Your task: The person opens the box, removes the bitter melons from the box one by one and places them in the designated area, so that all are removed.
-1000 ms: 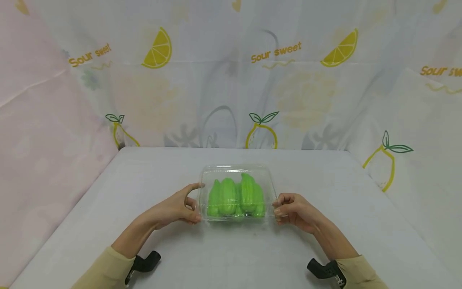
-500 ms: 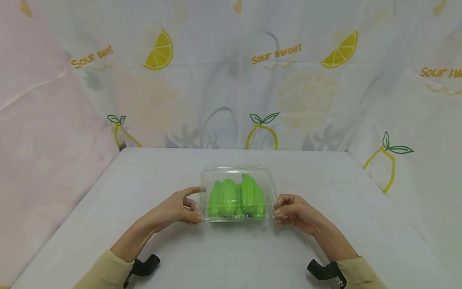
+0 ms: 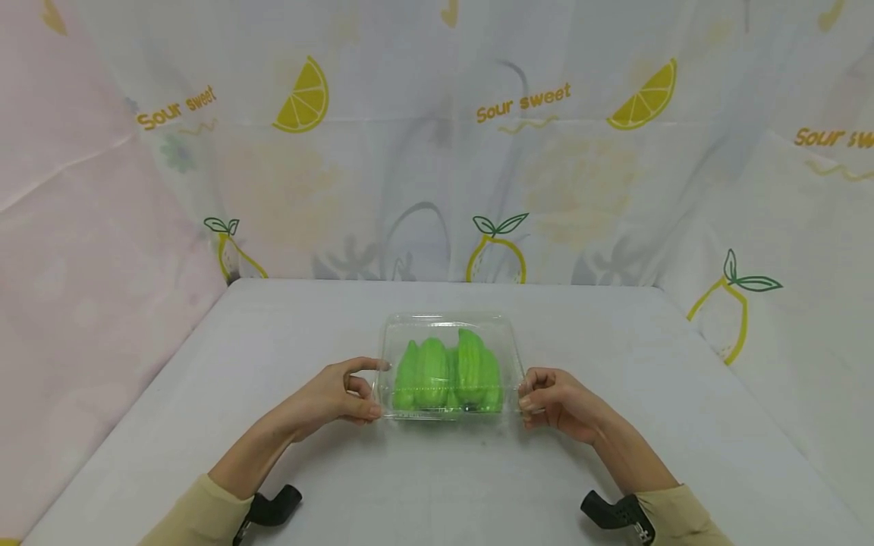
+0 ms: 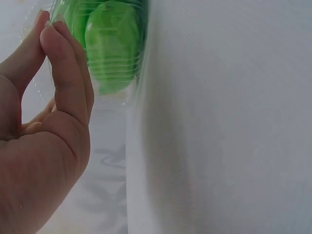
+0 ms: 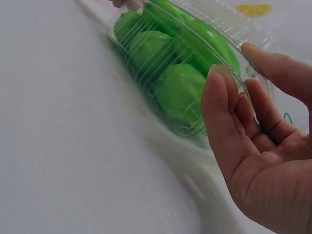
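You have a clear plastic container (image 3: pixel 504 337) on the white-clothed table (image 3: pixel 444 485), held between both of your hands, one at each side of it. Your left hand (image 3: pixel 336 394) grips the container's left edge: the thumb lies at its near left corner, the index finger reaches out along the same side farther back, and the other fingers bend beneath that one. Your right hand (image 3: pixel 560 398) is clamped on the container's right edge, thumb and fingertips pinching the thin plastic rim close to its near right corner. Inside the container, ribbed green fruits (image 3: pixel 432 371) stand side by side in its middle; they may be star fruit, though the glare and the ridged plastic blur their outlines. The right-hand ones overlap, and the tallest of them points toward the container's far edge. Your beige left sleeve (image 3: pixel 201 512) and beige right sleeve (image 3: pixel 683 516) come in on the near side of the container, to its left and right, with a black left wrist mount (image 3: pixel 276 506) and a black right wrist mount (image 3: pixel 606 508) at the cuffs. Beyond the container hangs a pale curtain (image 3: pixel 423 167) printed with lemon slices (image 3: pixel 302 98), whole lemons and the words "Sour sweet".
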Motion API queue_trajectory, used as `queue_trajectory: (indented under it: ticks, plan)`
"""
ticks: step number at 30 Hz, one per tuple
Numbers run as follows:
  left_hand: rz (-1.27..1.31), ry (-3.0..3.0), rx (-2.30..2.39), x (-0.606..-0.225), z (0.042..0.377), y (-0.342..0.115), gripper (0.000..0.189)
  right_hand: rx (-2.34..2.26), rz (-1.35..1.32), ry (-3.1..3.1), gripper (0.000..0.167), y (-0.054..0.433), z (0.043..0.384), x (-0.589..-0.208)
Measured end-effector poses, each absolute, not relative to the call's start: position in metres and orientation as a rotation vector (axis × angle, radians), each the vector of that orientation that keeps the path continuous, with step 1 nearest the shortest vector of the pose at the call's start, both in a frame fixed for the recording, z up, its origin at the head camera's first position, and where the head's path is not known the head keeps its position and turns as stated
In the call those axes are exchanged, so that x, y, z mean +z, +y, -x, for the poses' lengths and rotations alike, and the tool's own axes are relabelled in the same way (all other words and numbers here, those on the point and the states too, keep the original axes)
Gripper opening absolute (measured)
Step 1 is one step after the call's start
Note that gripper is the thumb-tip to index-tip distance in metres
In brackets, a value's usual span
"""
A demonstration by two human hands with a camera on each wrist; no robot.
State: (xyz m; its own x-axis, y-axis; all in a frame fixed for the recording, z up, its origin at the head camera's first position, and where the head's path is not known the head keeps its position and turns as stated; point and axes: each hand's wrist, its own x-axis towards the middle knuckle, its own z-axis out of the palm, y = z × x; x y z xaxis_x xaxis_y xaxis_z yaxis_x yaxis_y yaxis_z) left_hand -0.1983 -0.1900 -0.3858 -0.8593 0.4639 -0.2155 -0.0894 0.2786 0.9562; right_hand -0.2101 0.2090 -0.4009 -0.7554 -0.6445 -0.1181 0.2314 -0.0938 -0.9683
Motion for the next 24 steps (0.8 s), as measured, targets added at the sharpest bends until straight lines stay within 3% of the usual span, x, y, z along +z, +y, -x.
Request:
queue_trajectory:
  ticks: [15,24]
  plan:
    - [-0.328,2.078,1.666,-0.3923,0.2002,-0.1910,0.071,-1.915,0.431,1.557,0.012,0.2084,0.2121,-0.4007]
    - [-0.307,1.985,1.683,-0.3913,0.2011,-0.1922,0.069,-1.929,0.431,1.528,0.026,0.2100,0.2120,-0.4010]
